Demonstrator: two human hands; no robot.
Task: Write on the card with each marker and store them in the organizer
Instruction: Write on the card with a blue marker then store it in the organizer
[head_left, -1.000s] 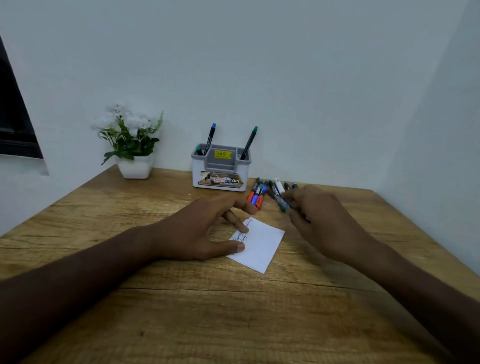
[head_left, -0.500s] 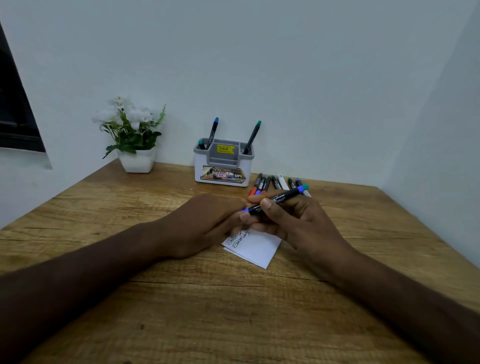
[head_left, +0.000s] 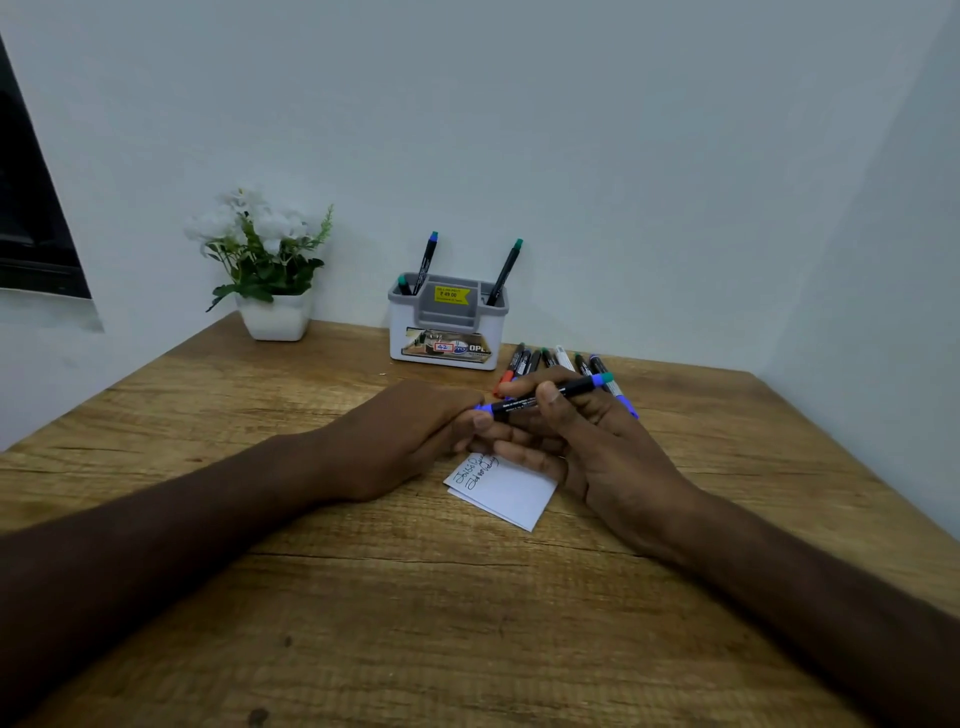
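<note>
Marker (head_left: 545, 400) sits level above the card (head_left: 511, 491), your right hand (head_left: 587, 447) clamped round its barrel, left hand (head_left: 415, 436) pinching its blue nine-o'clock end, likely to uncap; organizer (head_left: 447, 332) waits at twelve.

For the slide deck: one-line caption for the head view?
Both hands grip a blue marker above the written card, organizer behind.

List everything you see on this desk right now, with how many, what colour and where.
marker in hand: 1, black with blue ends, held above the card
card: 1, white, handwriting on it, desk centre
loose markers: several, mixed colours, right of the organizer
organizer: 1, white and grey, by the back wall
stored markers: 3, standing inside
plant pot: 1, white, back left
left hand: at the marker's cap end
right hand: grips the marker
</note>
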